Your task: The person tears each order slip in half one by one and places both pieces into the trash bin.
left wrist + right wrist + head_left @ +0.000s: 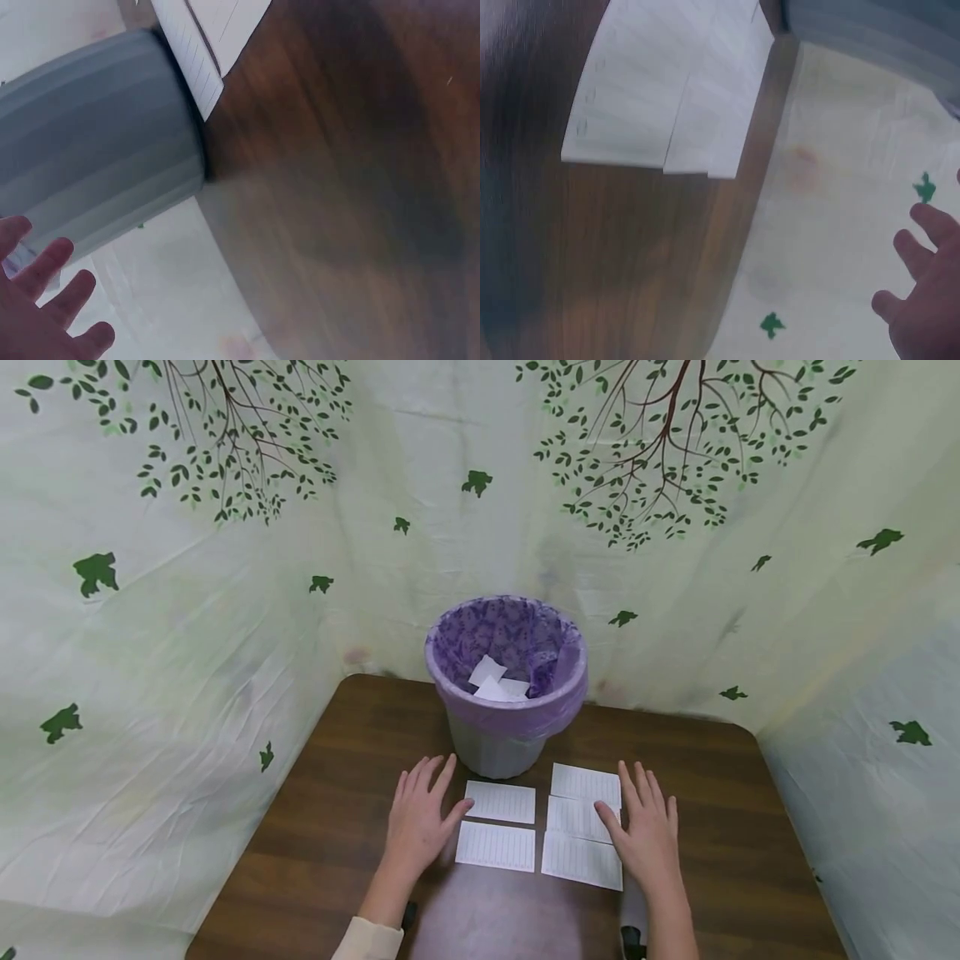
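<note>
Several lined white paper cards lie in two columns on the brown table. In the left column are an upper card and a lower card. On the right, an upper card, a middle card and a lower card overlap slightly. My left hand, fingers spread, hovers at the left column's outer side, holding nothing. Over the right column's outer edge is my right hand, its fingers spread too and nothing in it. Whether either hand touches a card, I cannot tell.
Behind the cards stands a grey bin with a purple liner folded over its rim. White paper pieces lie inside. The wooden table meets a leaf-patterned curtain at the back and sides.
</note>
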A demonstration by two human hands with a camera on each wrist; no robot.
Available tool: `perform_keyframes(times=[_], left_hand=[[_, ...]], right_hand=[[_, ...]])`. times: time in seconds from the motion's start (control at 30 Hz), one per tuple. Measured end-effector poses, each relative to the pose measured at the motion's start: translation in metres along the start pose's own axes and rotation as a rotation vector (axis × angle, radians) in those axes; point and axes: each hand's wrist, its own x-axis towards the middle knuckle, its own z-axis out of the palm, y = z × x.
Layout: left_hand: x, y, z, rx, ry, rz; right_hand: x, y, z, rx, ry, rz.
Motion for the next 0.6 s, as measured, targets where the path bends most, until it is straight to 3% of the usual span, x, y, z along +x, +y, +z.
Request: perform_keyframes(times=[0.23,0.6], left_hand=[[-0.009,0.007,0.002,-0.043,-0.016,0.041],[-0.02,0.008,0.018,-0.063,0.049,0.185]], right_hand=[[-0.004,-0.016,0.018,-0.042,0.018,-0.076],[-0.019,-0.04,0.049,-0.025,0.049,-0.167]])
